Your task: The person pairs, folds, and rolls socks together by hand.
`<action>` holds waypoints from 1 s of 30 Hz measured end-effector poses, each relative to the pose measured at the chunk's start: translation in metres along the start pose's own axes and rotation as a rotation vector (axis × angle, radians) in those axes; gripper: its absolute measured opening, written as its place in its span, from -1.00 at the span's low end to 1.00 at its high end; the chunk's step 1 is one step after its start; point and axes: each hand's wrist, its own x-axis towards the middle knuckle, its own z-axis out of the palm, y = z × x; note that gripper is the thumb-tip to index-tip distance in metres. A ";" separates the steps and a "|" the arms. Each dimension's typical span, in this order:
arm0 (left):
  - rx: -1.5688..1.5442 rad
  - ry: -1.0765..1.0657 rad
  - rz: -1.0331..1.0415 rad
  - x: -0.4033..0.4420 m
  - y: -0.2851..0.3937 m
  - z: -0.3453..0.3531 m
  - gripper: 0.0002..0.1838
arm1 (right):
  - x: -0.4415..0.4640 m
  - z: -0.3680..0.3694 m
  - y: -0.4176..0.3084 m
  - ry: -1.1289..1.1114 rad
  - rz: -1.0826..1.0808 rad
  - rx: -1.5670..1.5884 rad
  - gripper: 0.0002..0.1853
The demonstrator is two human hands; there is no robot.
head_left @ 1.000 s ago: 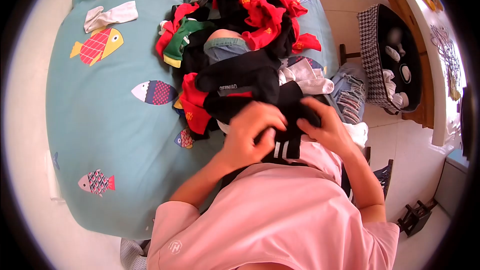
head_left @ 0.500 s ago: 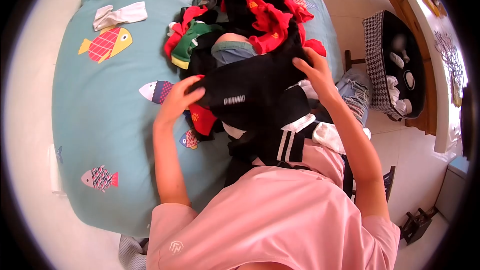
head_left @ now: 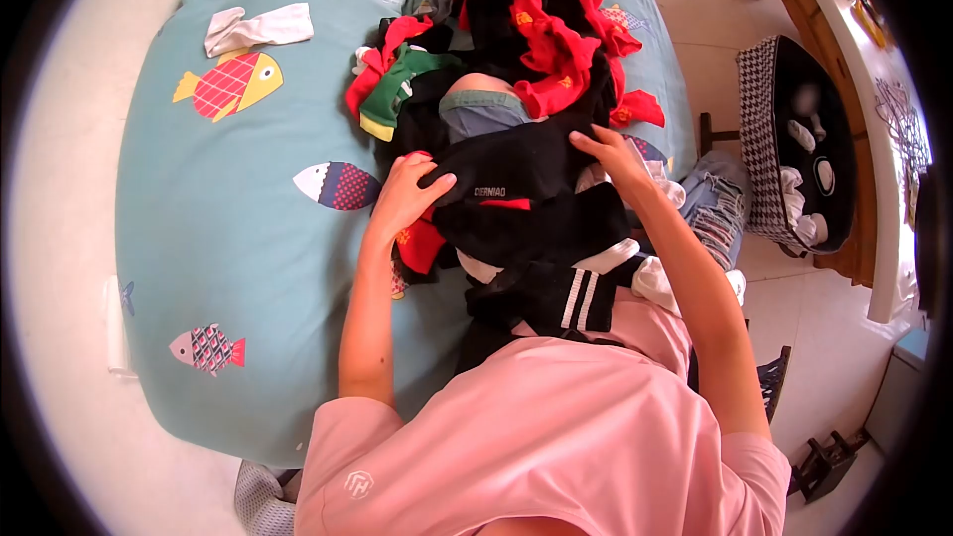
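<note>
A black garment (head_left: 526, 164) with small white lettering is spread across my lap, on top of other dark cloth. My left hand (head_left: 405, 197) grips its left edge, thumb on top and fingers partly hidden. At the upper right edge, my right hand (head_left: 617, 161) pinches the same cloth. Just below lies more black cloth (head_left: 546, 228) with a bit of red showing. A red cloth piece (head_left: 422, 243) sticks out under my left wrist. Beyond the garment are a green sock (head_left: 395, 89) with a yellow end and several red socks (head_left: 551, 50).
A white sock (head_left: 258, 28) lies on the fish-patterned bed (head_left: 248, 258). To the right stands a houndstooth basket (head_left: 762, 139) with white items inside, beside a wooden-legged table (head_left: 844, 268). Ripped jeans (head_left: 720, 203) are near my right forearm.
The black garment has come down flatter onto the lap, its lettering now sharp. Both hands have lowered slightly with it and still hold its edges. The view has shifted a little.
</note>
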 end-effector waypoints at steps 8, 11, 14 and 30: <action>-0.917 0.151 0.016 -0.033 0.049 -0.021 -0.78 | -0.069 -0.036 -0.036 0.060 -0.389 0.511 -0.69; -1.041 0.211 -0.001 -0.033 0.070 -0.014 -0.67 | -0.111 -0.040 -0.052 -0.112 -0.380 0.983 -0.60; -0.683 0.257 0.055 -0.024 0.102 0.005 -0.64 | -0.144 -0.008 -0.067 -0.700 -0.458 0.911 -0.48; -1.417 -0.817 -0.055 -0.052 0.154 -0.006 -0.37 | -0.175 0.063 -0.079 -1.566 -0.137 0.769 -0.47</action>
